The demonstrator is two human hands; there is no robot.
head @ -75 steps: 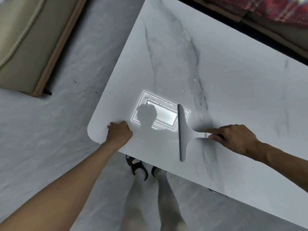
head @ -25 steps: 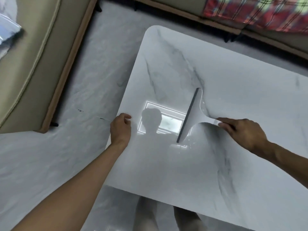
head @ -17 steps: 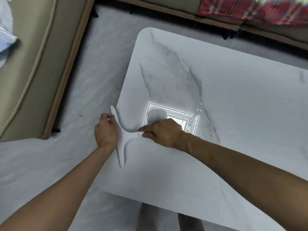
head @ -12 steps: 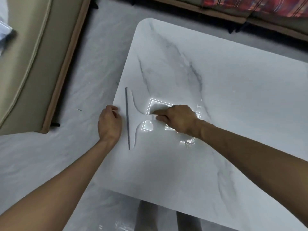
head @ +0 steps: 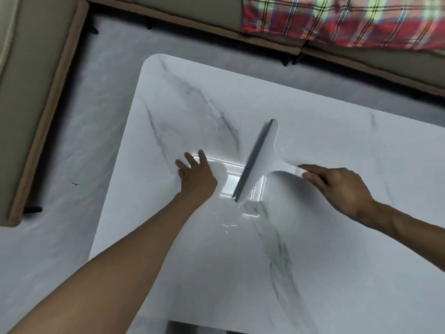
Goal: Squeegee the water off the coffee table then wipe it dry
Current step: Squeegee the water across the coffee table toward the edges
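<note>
A white marble coffee table [head: 325,131] with grey veins fills most of the view. My right hand [head: 337,186] grips the handle of a white squeegee [head: 261,160] whose grey blade lies slanted on the tabletop near the middle. My left hand [head: 196,175] rests flat on the table with fingers spread, just left of the blade. A few thin streaks of water [head: 228,225] glint on the surface below the blade's lower end, beside a bright ceiling-light reflection.
A beige sofa with a wooden base [head: 36,104] stands to the left across a strip of grey floor [head: 72,189]. Another sofa section with a red plaid blanket [head: 337,20] runs along the top. The table's left edge and far left corner are in view.
My right hand has carried the squeegee from the table's left edge back to the middle, blade now slanted. My left hand has moved inward from the edge and lies flat and spread.
</note>
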